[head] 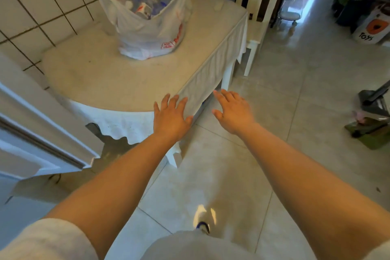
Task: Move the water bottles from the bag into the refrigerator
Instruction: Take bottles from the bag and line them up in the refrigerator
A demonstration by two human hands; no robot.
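Just the one wide-angle head cam here, looking forward and steeply down from standing height, so both bare forearms run up from the bottom edge, the surface [101, 82] sits a bit ahead at upper left, and the tiled floor [295, 112] fills the right side.
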